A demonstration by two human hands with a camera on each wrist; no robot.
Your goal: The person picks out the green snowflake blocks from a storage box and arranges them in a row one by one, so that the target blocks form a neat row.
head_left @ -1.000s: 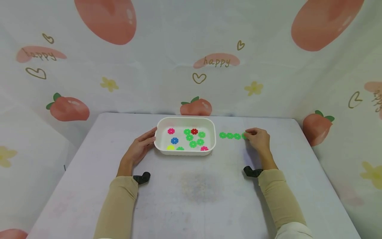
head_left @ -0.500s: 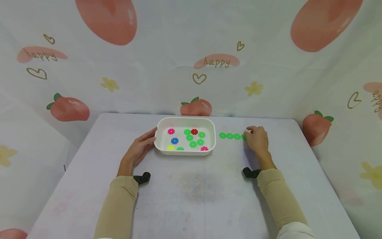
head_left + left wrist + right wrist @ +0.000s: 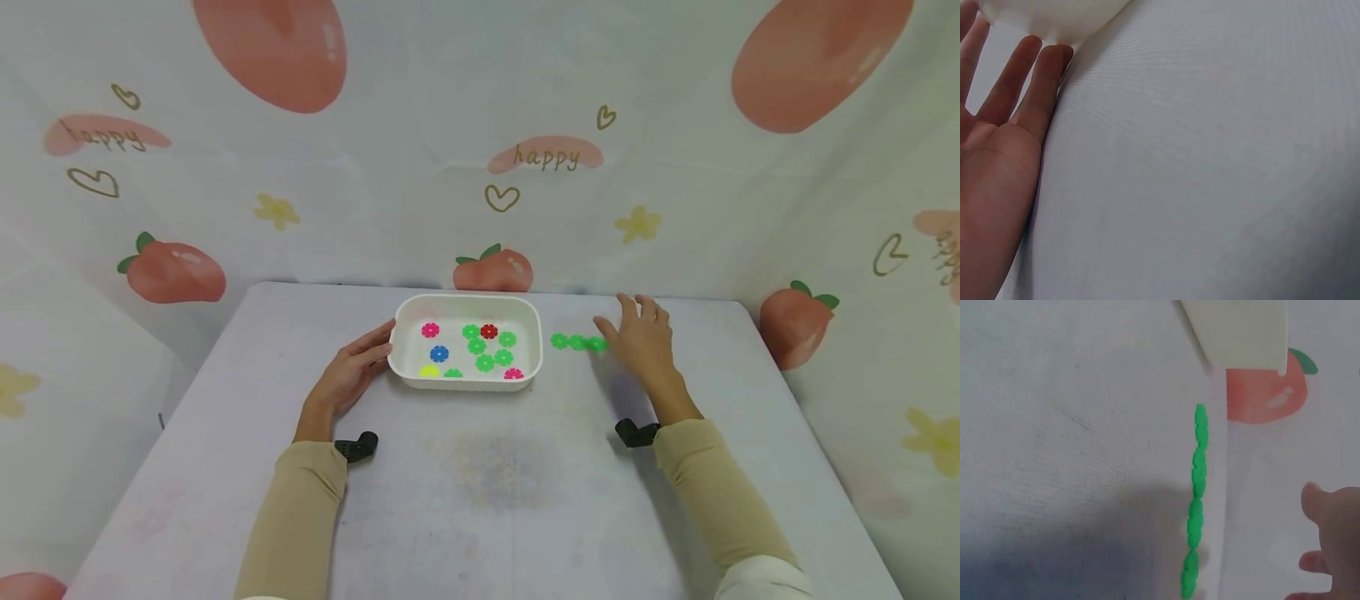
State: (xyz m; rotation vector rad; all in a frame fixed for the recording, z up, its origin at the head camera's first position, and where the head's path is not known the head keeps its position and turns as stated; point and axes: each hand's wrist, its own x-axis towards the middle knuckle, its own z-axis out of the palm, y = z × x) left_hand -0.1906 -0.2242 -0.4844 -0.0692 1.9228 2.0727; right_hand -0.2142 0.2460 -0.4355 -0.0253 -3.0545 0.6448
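My left hand [image 3: 348, 377] rests its extended fingers against the left end of a white plastic tray [image 3: 465, 385]. In the left wrist view those fingers [image 3: 1035, 94] are straight and touch the tray's wall. Inside the tray lie notched flower-shaped plastic discs: several green discs [image 3: 485, 362], a red disc [image 3: 489, 332], a blue disc [image 3: 439, 354], a yellow disc [image 3: 429, 372] and pink ones. To the tray's right, green discs [image 3: 577, 342] form a straight row on the table. Over the row's right end hovers my right hand [image 3: 643, 346], its fingers spread and holding nothing; it hides the last disc in the head view.
The table [image 3: 420, 517] has a white cover with a greyish stain in front of the tray. Behind it hangs a white curtain [image 3: 405, 208] printed with peaches and hearts. Black wrist devices sit on both forearms, one being the right device [image 3: 636, 432].
My right hand has let go of the green disc at the row's right end, lifted and spread its fingers. The left hand and the tray have stayed in place.
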